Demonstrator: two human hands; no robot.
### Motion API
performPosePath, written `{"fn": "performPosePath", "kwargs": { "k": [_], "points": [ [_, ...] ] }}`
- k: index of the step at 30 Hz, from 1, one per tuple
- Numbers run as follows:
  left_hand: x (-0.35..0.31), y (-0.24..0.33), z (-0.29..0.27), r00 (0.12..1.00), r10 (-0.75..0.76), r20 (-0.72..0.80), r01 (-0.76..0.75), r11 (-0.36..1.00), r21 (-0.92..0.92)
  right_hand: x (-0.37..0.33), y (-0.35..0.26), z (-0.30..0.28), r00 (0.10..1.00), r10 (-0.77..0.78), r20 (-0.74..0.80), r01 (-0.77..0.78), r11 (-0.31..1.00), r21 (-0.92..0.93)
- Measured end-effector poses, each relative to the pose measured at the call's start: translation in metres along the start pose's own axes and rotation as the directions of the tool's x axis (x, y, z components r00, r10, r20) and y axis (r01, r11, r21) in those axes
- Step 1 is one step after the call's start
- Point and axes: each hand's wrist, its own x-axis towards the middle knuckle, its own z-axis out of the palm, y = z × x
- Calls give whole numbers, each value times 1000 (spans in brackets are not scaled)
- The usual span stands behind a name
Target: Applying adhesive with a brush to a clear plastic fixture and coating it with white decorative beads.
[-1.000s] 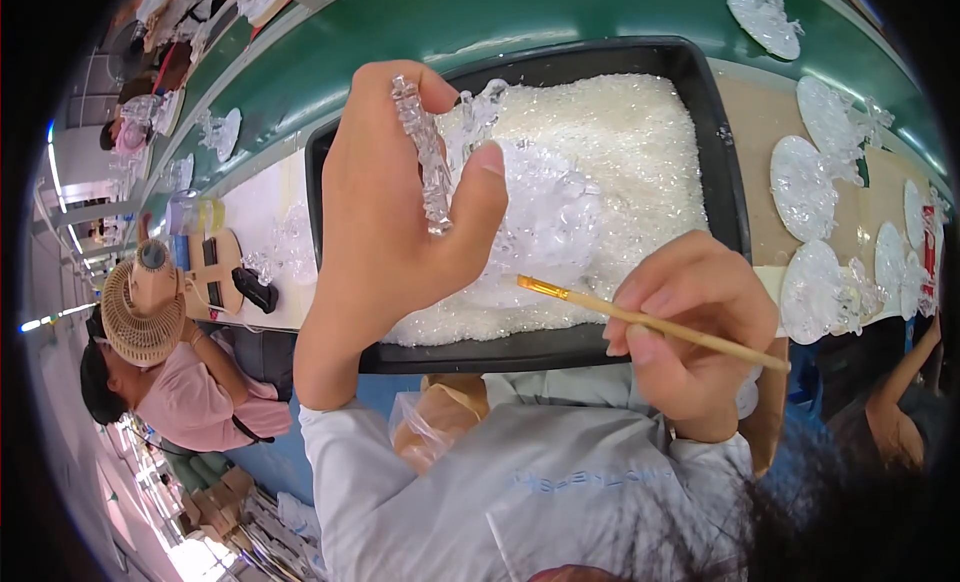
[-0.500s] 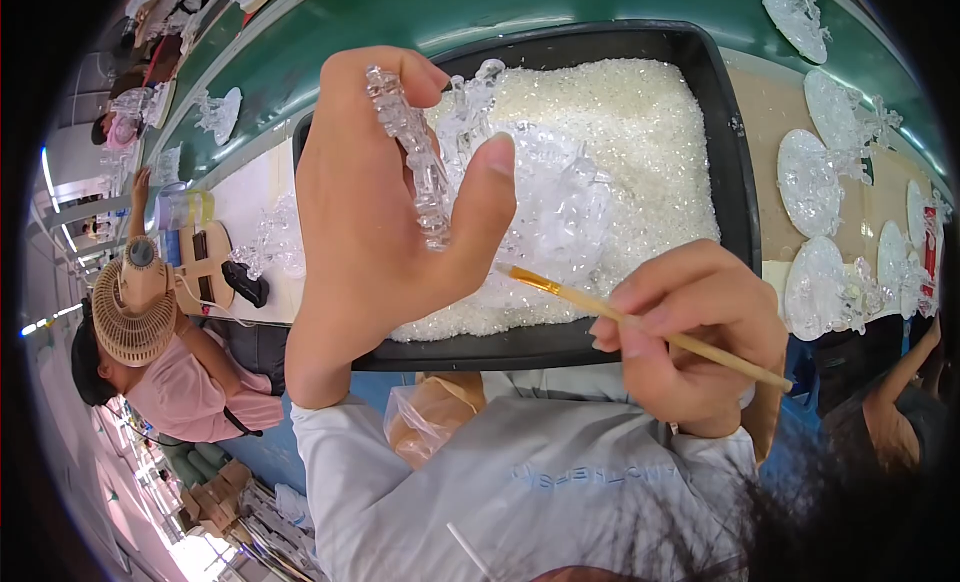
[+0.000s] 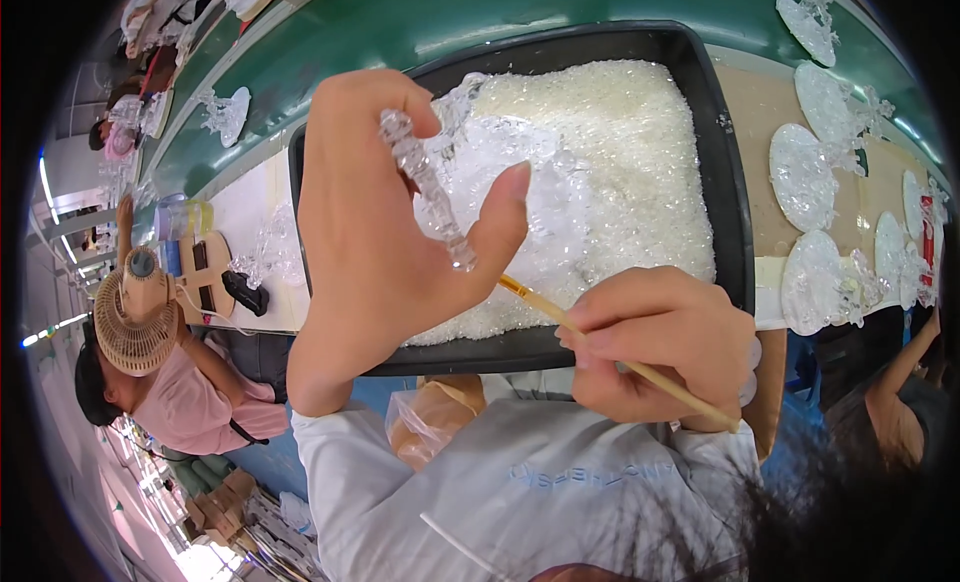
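Note:
My left hand (image 3: 360, 217) is curled round a clear, knobbly ornament (image 3: 430, 192), its thumb and fingers bent about the upright part. The ornament's round transparent base appears to spread beyond my fingers, over white glittering granules (image 3: 625, 112) in a black tray (image 3: 733, 172). Between the thumb and fingertips of my right hand (image 3: 665, 342) is a thin wooden paintbrush (image 3: 545, 308) with a gold ferrule. The brush slants up and left toward the ornament. Its bristle tip is hidden behind my left thumb, so I cannot tell whether it touches.
Several clear ornaments on round bases (image 3: 803, 177) lie on the tan tabletop to the right. More clear pieces (image 3: 270, 247) and a beige fan (image 3: 137, 312) are at left, near a co-worker in pink (image 3: 190, 392). A green surface (image 3: 600, 27) runs behind the tray.
My left hand has turned the ornament slightly and lowered it. My right hand has moved left and down, taking the brush tip from view behind my left thumb.

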Motion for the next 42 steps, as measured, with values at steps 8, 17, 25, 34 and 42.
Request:
{"fn": "performPosePath", "kwargs": {
  "k": [8,17,25,34,42],
  "points": [
    [-3,-9,-4,982,142,-126,-160,975,-154,-3,-2,-26,975,-191,-113,193,981,6],
    [-11,4,-3,970,172,-169,-184,981,-61,-2,-1,-5,956,-267,-121,242,952,-187],
    [-13,0,-21,978,191,-85,-199,974,-103,3,1,-9,937,-339,-87,323,933,-156],
    [-12,0,-11,982,89,-167,-104,991,-87,-2,2,3,904,-391,-175,355,912,-203],
    [-15,2,-12,977,59,-204,-78,993,-86,1,-5,-15,944,-312,-111,308,950,-53]
  ]
}}
